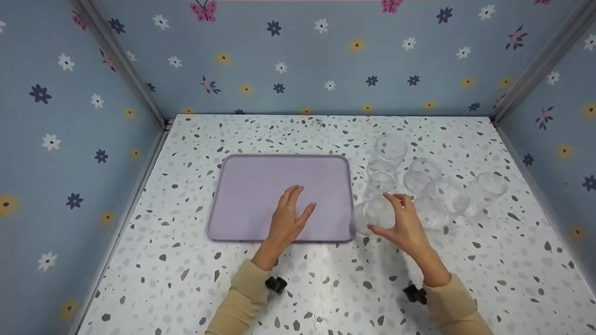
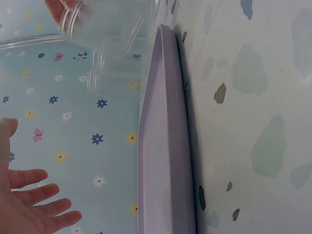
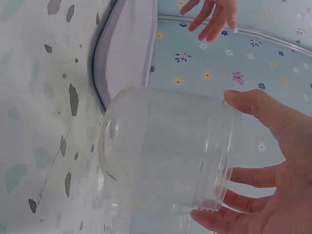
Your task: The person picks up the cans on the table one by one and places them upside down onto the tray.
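A clear, wide-mouthed jar [image 1: 372, 216] is in my right hand [image 1: 406, 227], which grips it near the rim with the thumb on one side and fingers on the other. In the head view it overlaps the right edge of the lilac tray [image 1: 251, 200]. The right wrist view shows the jar [image 3: 156, 151] with a rounded base close over the table and ridges near its mouth. My left hand [image 1: 286, 221] hovers over the tray, fingers spread and holding nothing. Its extended fingers also show in the left wrist view.
Several clear containers stand to the right of the tray, among them a tall one [image 1: 387, 151], a small one [image 1: 381, 181] and another tall one [image 1: 488, 188]. The speckled table [image 1: 298, 288] is bounded by flower-patterned panels [image 1: 298, 60] at the back and both sides.
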Demonstrator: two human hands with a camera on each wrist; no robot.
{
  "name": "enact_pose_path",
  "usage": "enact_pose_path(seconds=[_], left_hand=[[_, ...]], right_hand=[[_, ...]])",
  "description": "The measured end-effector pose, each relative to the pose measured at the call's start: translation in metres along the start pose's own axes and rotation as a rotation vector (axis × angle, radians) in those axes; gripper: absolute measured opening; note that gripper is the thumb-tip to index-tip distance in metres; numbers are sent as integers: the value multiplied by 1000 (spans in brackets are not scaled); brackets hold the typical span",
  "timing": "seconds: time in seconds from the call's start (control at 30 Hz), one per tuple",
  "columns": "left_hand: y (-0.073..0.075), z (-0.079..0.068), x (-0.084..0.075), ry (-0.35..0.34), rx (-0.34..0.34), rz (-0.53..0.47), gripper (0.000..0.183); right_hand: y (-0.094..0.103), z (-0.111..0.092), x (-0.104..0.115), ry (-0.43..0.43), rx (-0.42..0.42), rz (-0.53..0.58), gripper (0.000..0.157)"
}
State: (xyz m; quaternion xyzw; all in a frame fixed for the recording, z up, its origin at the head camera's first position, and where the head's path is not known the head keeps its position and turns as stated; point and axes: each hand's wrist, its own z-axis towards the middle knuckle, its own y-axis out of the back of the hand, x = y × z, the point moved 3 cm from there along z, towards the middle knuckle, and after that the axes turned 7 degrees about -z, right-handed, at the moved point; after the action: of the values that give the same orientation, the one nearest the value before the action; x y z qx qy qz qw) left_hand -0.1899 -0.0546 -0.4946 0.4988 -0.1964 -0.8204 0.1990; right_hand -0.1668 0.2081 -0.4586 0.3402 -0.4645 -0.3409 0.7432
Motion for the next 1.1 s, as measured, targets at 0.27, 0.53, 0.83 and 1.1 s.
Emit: enact_pose_path(seconds=[0.27, 0.53, 0.83, 1.1], left_hand=[[-4, 1, -3, -55, -57, -61, 50], [-10, 4, -1, -15, -33, -249, 47], [0, 6, -30, 61, 35, -439, 42], [-1, 6, -34, 103, 89, -555, 47]], right_hand=[[-7, 3, 12, 34, -119, 139, 72], [-16, 5, 15, 33, -170, 261, 74], [-16, 8, 31, 46, -203, 423, 69], [-18, 10, 46, -21, -118, 637, 60]])
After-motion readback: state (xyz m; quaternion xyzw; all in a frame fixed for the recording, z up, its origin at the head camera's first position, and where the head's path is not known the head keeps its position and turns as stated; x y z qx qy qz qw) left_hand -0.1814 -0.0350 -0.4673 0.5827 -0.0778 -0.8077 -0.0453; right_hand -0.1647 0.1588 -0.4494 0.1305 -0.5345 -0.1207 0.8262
